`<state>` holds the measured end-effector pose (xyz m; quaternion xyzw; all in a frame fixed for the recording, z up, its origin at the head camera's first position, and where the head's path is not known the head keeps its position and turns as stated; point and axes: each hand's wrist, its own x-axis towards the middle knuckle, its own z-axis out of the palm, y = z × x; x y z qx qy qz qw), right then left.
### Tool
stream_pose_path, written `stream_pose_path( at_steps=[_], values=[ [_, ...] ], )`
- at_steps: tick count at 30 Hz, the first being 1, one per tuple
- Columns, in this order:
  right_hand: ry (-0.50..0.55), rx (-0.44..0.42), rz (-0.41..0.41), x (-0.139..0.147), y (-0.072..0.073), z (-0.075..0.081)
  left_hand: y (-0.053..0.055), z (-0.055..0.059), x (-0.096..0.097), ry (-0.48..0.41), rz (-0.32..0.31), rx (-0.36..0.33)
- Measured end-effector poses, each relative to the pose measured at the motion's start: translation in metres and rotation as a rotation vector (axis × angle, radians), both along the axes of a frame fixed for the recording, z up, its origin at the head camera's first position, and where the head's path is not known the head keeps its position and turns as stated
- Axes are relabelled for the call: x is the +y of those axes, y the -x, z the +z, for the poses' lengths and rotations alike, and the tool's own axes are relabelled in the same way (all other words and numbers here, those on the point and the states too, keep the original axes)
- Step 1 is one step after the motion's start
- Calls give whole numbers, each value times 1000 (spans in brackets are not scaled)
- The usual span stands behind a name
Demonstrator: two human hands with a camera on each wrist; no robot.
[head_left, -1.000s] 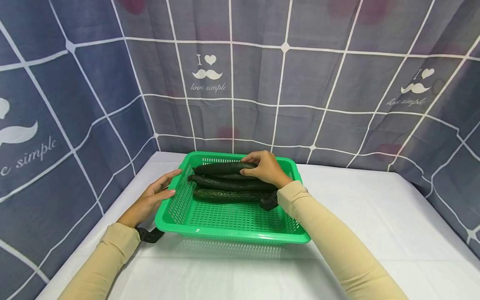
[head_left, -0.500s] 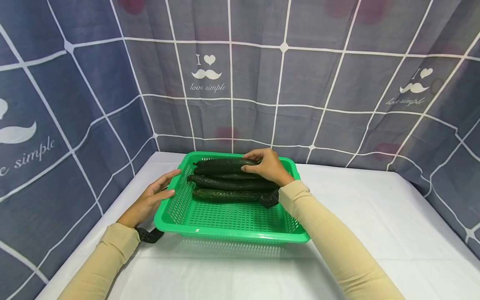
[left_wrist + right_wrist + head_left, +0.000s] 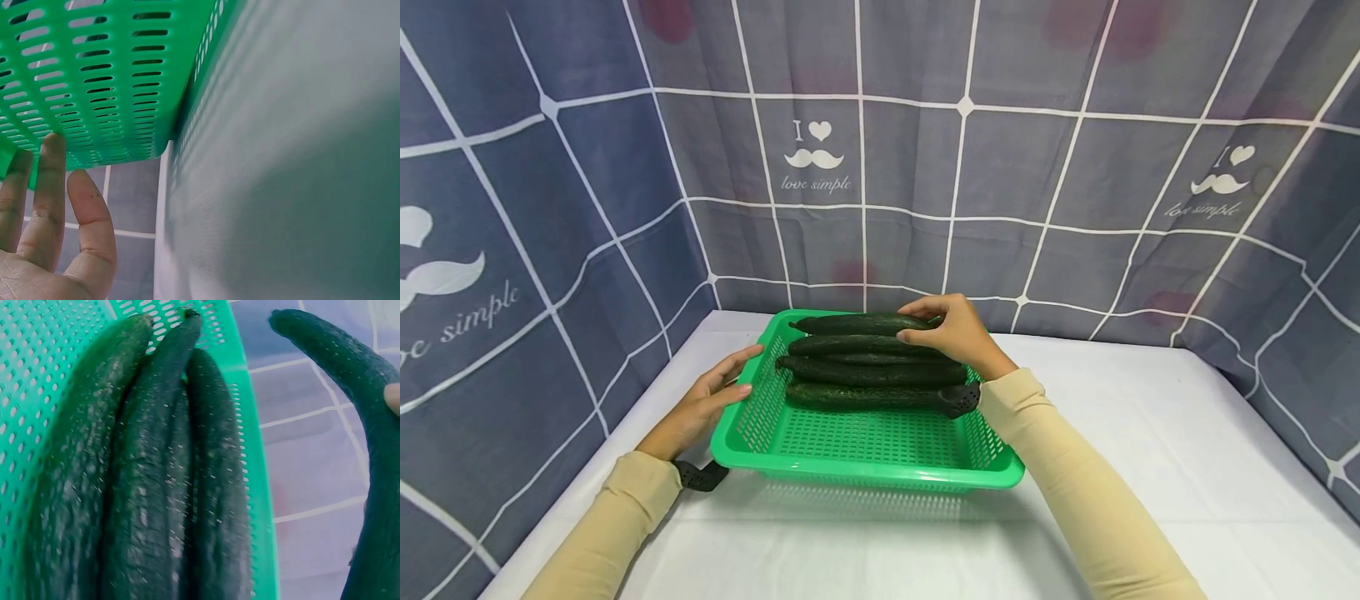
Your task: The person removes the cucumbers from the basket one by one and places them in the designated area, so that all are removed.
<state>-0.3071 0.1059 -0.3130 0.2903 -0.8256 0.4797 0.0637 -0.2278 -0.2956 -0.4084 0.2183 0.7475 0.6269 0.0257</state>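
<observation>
My right hand (image 3: 957, 335) pinches the right end of a dark green cucumber (image 3: 857, 324), over the back of a green plastic basket (image 3: 865, 473). In the right wrist view, that curved cucumber (image 3: 340, 365) appears apart from the others, with one fingertip (image 3: 392, 397) on its side. Several cucumbers (image 3: 865, 398) lie side by side in the basket, pointing left to right. My left hand (image 3: 696, 410) is at the basket's left rim. Seen from the left wrist, its fingers (image 3: 47, 206) extend fairly straight, fingertips right at the slotted wall (image 3: 112, 81).
The basket stands on a white-covered table (image 3: 1120, 433). Behind it and along the sides hangs a grey-blue checked curtain (image 3: 917, 167). The basket's front part shows bare slotted floor (image 3: 865, 437).
The right hand has raised the pinched cucumber up and back from the row, moving slightly right, which uncovers another cucumber beneath. The left hand stays at the left rim.
</observation>
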Motion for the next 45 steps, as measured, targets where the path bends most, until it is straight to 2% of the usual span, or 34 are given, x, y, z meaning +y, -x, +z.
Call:
stream_pose_path(
  at_steps=[6, 15, 25, 30, 39, 45],
  values=[
    [7, -5, 9, 14, -8, 11, 0, -1, 0, 9, 11, 2],
    [24, 11, -21, 36, -21, 23, 1, -3, -1, -6, 5, -1],
    [49, 1, -25, 58, -31, 21, 0, -2, -1, -2, 12, -7],
    [43, 28, -43, 74, -34, 18, 0, -3, -1, 0, 13, -7],
    [11, 74, -139, 107, -43, 9, 3, -6, -2, -10, 6, -1],
    [29, 53, -170, 128, -49, 5, 2, -5, -1, -24, 6, 11]
  ],
)
